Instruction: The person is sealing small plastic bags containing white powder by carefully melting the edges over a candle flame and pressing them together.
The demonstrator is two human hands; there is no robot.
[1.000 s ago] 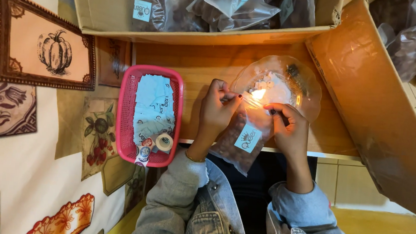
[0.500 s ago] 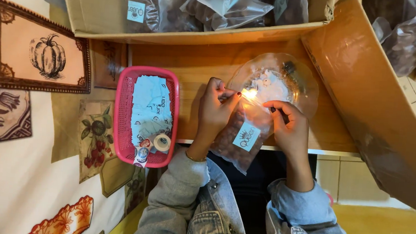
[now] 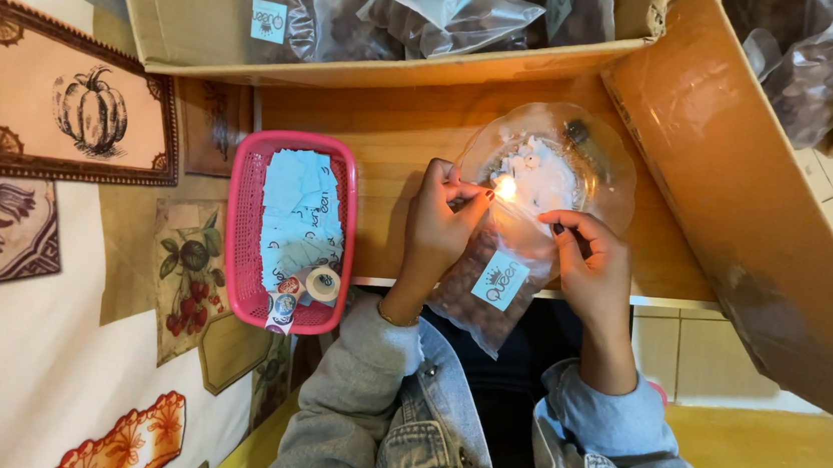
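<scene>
My left hand (image 3: pixel 441 221) and my right hand (image 3: pixel 590 262) together pinch the top edge of a clear plastic bag (image 3: pixel 485 290) of small brown pieces with a pale blue label. The bag's edge is held at a small flame (image 3: pixel 506 187) burning in a clear glass dish (image 3: pixel 604 160) with white wax in it. The bag hangs over the front edge of the wooden table (image 3: pixel 394 142) toward my lap.
A pink plastic basket (image 3: pixel 240 239) with blue labels and a roll of tape stands left of my left hand. A cardboard box (image 3: pixel 192 39) of filled clear bags sits behind, another big box (image 3: pixel 732 191) at the right. Patterned cloth (image 3: pixel 35 231) lies at the left.
Both hands stay on the bag at the flame; the view has shifted slightly and the fingers have moved only a little.
</scene>
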